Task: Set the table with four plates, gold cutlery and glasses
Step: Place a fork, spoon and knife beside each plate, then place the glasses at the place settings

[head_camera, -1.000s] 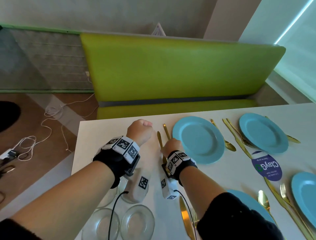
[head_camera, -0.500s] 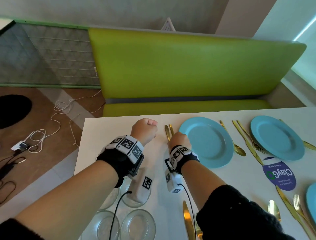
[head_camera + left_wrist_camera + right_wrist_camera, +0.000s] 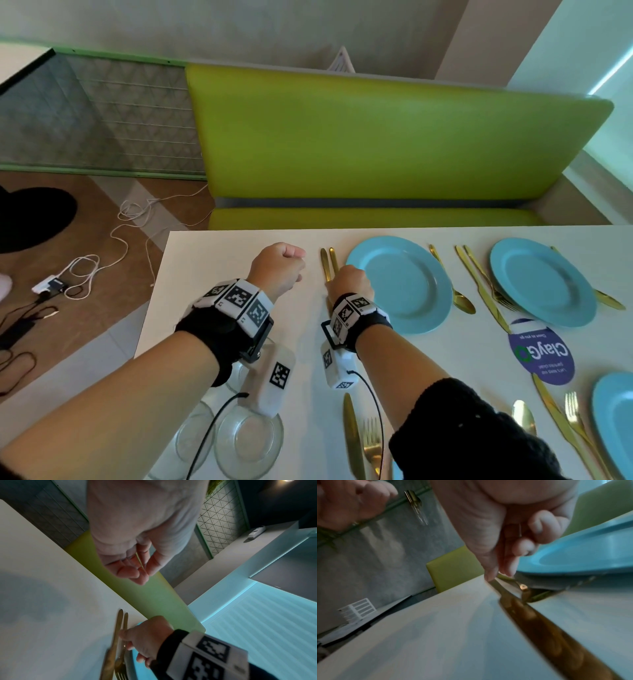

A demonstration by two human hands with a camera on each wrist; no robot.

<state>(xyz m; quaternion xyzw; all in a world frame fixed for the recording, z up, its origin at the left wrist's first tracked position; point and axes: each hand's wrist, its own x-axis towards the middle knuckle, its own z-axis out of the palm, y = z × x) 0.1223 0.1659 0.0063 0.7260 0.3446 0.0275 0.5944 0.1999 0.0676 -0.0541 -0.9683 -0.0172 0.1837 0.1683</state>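
Right hand (image 3: 349, 282) down on the surface (image 3: 219, 274), fingers (image 3: 508, 566) pinching the gold fork (image 3: 122, 635) lying beside the gold knife (image 3: 324, 263), both just left of the far-left blue plate (image 3: 399, 284), which holds nothing. Left hand (image 3: 277, 267) curled loosely into a fist above the surface, gripping nothing. Near the front edge, 3 glasses (image 3: 248, 445) in view and seemingly without contents, partly hidden by the left wrist; further right, 2 more blue plates (image 3: 543, 281) equally bare, flanked by gold cutlery (image 3: 479, 281).
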